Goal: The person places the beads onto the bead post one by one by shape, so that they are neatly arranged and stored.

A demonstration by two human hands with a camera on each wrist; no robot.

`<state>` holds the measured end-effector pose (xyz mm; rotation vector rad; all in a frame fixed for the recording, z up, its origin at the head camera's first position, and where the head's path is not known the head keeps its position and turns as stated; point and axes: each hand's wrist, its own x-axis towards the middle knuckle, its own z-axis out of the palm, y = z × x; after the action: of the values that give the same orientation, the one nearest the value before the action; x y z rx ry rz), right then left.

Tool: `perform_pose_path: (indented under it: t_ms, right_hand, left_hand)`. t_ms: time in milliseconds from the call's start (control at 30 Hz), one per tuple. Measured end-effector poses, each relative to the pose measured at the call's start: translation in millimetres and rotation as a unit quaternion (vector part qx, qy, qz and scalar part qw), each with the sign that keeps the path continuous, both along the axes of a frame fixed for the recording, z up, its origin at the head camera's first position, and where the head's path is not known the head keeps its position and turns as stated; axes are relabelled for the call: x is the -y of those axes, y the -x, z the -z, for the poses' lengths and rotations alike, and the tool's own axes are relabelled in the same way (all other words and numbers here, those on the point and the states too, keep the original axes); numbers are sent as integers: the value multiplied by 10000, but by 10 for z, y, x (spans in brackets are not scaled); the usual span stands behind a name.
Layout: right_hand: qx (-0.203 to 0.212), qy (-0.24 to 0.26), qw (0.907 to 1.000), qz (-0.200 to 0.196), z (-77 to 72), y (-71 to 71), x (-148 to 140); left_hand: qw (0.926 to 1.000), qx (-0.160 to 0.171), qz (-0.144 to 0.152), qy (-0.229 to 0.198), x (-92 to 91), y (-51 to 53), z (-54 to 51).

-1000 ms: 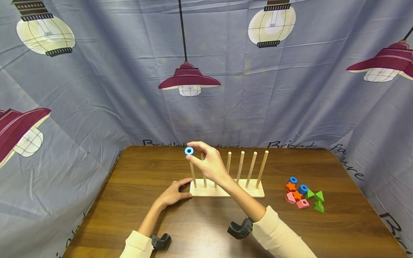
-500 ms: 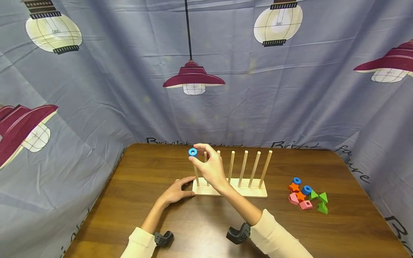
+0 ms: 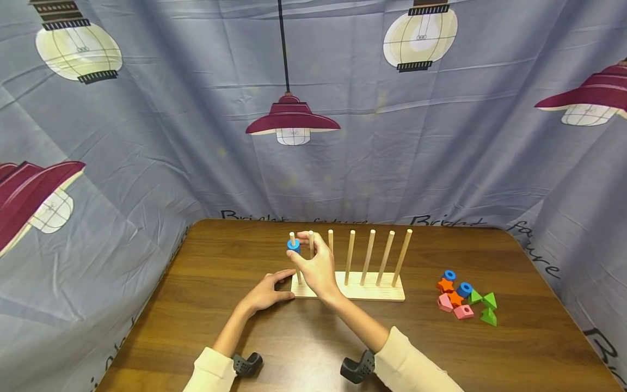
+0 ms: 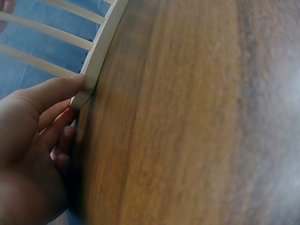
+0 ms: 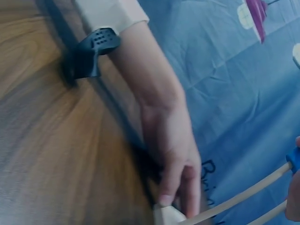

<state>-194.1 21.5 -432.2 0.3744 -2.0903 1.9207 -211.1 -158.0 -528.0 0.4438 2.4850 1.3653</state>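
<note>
R hand (image 3: 319, 270) pinches a blue ring (image 3: 295, 250) btwn thumb & fingers; the ring is around the leftmost peg (image 3: 292, 237), just below its tip. L hand (image 3: 264, 292) grips the wooden base (image 3: 362, 292) at its L end. Loose multicol. blocks (image 3: 455, 299) lie well to the R on the tabletop (image 3: 299, 337).

Left hand (image 5: 173, 147) at base (image 5: 168, 216), blue ring (image 5: 294, 160) on peg (image 5: 236, 195)

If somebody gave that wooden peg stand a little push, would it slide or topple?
Probably slide: the peg stand's long, flat base rests on the table. A shove high on its tall pegs might rock it, though, as they rise well above that base. With the left hand holding one end, it likely wouldn't shift much.
</note>
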Motion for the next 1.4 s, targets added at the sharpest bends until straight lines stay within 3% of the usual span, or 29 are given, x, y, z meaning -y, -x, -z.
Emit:
perform_pose_path:
  t_ms: [167,600,1067,1400]
  right_hand:
    - [324,6,9994,72,172,-8,-3]
    - [671,-330,9971,123,566,-5,-17]
    - [1090,-687,9916,137,836,32,-52]
    - [1082,-892,9901,87,932,11,-42]
  left_hand:
    - [9999,-8,-83,59,0,-2,-2]
    - [9998,159,-102,-65,16,-34,-15]
    - [9999,55,-41,-95,-8,13,-42]
    - [9998,153,23,-144,11,-11,-1]
